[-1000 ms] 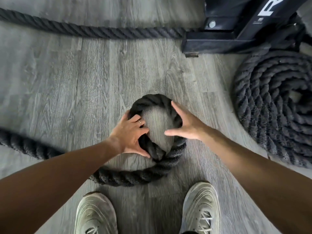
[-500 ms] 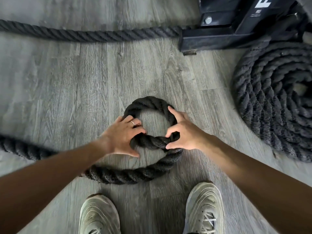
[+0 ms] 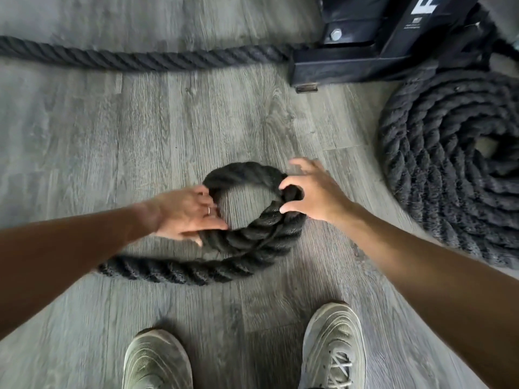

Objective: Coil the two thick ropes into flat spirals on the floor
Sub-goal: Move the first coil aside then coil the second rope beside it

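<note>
The right hand [image 3: 317, 192] pinched the end of the loose rope [image 3: 252, 240]; its small ring lay between both hands, the left hand [image 3: 182, 214] pressing it with straight fingers [image 3: 214, 223]. Right of the right hand the other rope [image 3: 449, 169] lay spiralled. Seemingly the inner turn was forming; next, the tail [image 3: 168, 272] needed snug winding.

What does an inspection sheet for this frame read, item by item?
Surface: grey plank floor, ropes lying on it.
Job's things: rope with one loop begun; finished coil to its right; straight rope along the top.
Clutter: nothing seen.
Grips: left hand rests on the loop, blurred; right hand pinches the rope.
Cables: nothing seen.
Surroundings: black metal frame; two shoes.
</note>
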Demonstrator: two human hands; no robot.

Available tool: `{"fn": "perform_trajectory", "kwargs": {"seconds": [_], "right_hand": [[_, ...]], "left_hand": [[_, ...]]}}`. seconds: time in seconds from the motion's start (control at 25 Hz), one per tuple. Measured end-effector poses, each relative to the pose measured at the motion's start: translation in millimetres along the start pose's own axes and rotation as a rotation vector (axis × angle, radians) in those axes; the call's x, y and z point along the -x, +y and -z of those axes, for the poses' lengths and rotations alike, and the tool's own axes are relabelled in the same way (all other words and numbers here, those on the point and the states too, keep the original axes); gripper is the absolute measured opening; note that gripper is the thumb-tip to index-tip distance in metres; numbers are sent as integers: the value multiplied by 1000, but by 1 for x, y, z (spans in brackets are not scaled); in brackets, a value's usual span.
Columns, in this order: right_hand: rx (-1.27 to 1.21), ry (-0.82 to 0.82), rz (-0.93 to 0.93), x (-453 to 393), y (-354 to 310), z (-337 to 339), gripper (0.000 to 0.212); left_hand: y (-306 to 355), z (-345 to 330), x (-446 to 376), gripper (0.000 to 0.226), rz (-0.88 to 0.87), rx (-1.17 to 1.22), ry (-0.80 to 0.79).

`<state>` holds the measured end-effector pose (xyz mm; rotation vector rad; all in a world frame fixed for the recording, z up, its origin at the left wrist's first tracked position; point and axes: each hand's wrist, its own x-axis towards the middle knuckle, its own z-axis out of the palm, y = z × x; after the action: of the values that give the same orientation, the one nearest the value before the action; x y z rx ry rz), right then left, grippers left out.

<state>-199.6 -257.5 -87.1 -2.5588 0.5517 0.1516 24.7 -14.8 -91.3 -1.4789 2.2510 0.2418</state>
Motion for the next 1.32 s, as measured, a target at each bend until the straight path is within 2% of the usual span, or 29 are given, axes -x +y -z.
{"fn": "perform_trajectory", "kwargs": {"seconds": [0.08, 0.16, 0.2, 0.28, 0.4, 0.48, 0.56, 0.64, 0.68, 0.8, 0.88, 0.92, 1.0, 1.08, 1.24, 1.32], "right_hand": [[-31, 220, -114, 5, -5, -14, 46], [-82, 307, -254, 13, -19, -35, 43], [-151, 288, -350, 15, -27, -44, 49], [-273, 187, -507, 17, -41, -54, 75], [-208, 76, -534, 12, -46, -52, 109], [-184, 69, -495, 8, -42, -48, 116], [-164, 64, -440, 6, -34, -44, 116], [-131, -3, -340, 2, -26, -40, 117], [-106, -65, -259, 0, -24, -37, 118], [68, -221, 21, -14, -28, -32, 118], [112, -229, 87, -22, -29, -26, 111], [87, -173, 68, -24, -28, -23, 103], [-31, 19, -86, -16, -24, -24, 86], [-126, 153, -291, -1, -22, -33, 79], [-66, 144, -517, 5, -31, -47, 88], [-69, 172, -552, 1, -28, -43, 79]], "left_hand": [[36, -3, 6, 61, 36, 114, 138], [65, -3, 1, 57, 183, 222, 164], [75, 0, -6, 56, 281, 269, 185], [87, 13, -26, 56, 496, 401, 239], [109, 29, -59, 55, 705, 584, 235], [117, 31, -69, 60, 684, 710, 242], [101, 28, -59, 71, 453, 762, 195], [67, 22, -33, 79, 137, 479, 129], [49, 18, -20, 79, 36, 310, 71], [19, 3, 8, 67, -38, 55, -109], [17, -4, 12, 60, -64, -32, -111], [18, -8, 12, 57, -74, -73, -59], [23, -13, 12, 52, -16, -109, 40], [33, -9, 7, 57, 145, -51, 7], [79, 19, -31, 68, 468, 134, 28], [112, 30, -55, 62, 546, 278, 56]]}}
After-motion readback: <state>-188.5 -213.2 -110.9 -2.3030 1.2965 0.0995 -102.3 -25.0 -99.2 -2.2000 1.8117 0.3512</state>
